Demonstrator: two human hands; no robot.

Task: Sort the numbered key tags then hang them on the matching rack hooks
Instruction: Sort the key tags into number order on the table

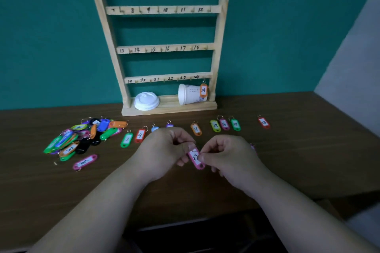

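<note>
Together, the left hand [168, 148] and right hand [228, 154] pinch a pink key tag [196, 159] between their fingertips over the brown table [287, 160]. Its label reads perhaps 12, partly covered by a finger. Beyond the hands a row of tags lies on the table: green tag 2 [126, 139], red tag 4 [140, 135], orange tag 11 [196, 129], and red tag 23 [263, 122] far to the right. A mixed heap of tags [82, 137] lies at the left, with pink tag 3 [85, 162] near it. On the wooden rack [218, 37], orange tag 24 [203, 90] hangs from its hook in front of a toppled paper cup [188, 94]. A white lid [146, 100] rests on the rack's base.
</note>
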